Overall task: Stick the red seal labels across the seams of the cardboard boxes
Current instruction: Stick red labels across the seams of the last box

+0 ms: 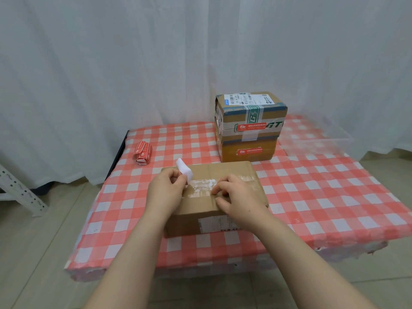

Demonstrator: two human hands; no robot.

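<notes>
A white curtain (pixel 111 63) fills the whole back of the scene, and in front of it sits the worktop (pixel 323 197) under a red-and-white checked cloth. Over on the far right of it there's a clear bin (pixel 323 139), just beside a stack of two cartons. The upper box (pixel 249 112) carries a shipping slip on top and green printed tape down its front, with a red seal (pixel 251 126) stuck across that tape. The lower box (pixel 247 150), more yellow, has its own red seal (pixel 253 151) on the front face.

Now to the action: the near box (pixel 185 221) lies flat at the front middle of the worktop, just in front of the stack, a band of clear tape (pixel 202 186) running across its top. Both hands are on it. The left hand (pixel 166 189) is at the left end of the tape, fingers (pixel 176 177) curled and pinching a white strip (pixel 184 171) that curls up and away from the box. The right hand (pixel 239 197) sits at the right end, fingers (pixel 219 189) bent, tips down on the cardboard at the tape; whether they grip anything, you can't tell from here. No red shows under either hand.

Far left on the cloth, well apart from the boxes, lies a folded bundle (pixel 142 152) of red labels. Off the worktop at lower left, a pale perforated metal bracket (pixel 20 190) stands on the floor
</notes>
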